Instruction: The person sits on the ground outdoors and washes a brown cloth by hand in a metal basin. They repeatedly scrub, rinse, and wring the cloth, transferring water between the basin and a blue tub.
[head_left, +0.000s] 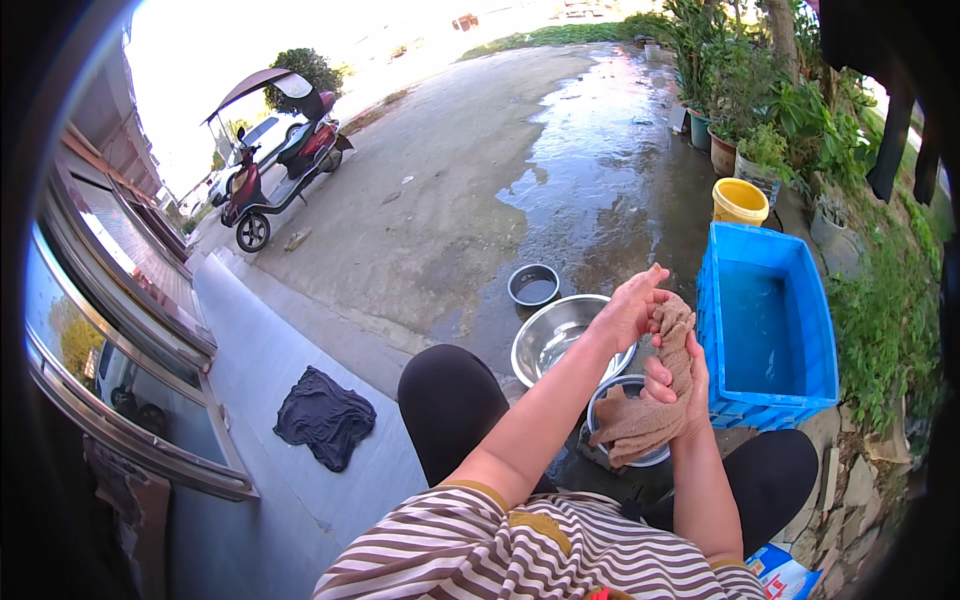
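A twisted brown cloth (652, 420) hangs between my hands, its loose end over a small metal basin (651, 456). My right hand (684, 375) is closed around the middle of the cloth. My left hand (637, 307) is at its upper end, with some fingers stretched out and the cloth against the palm and lower fingers. Beneath my left forearm stands a larger stainless steel basin (551, 337). Just right of my hands is a blue plastic crate (716, 322) holding water.
A small dark-lined bowl (533, 285) and a yellow bucket (740, 201) stand ahead on wet concrete. A dark garment (326, 416) lies on the pale slab at left. Potted plants (724, 146) line the right side; a parked scooter (285, 169) stands far left.
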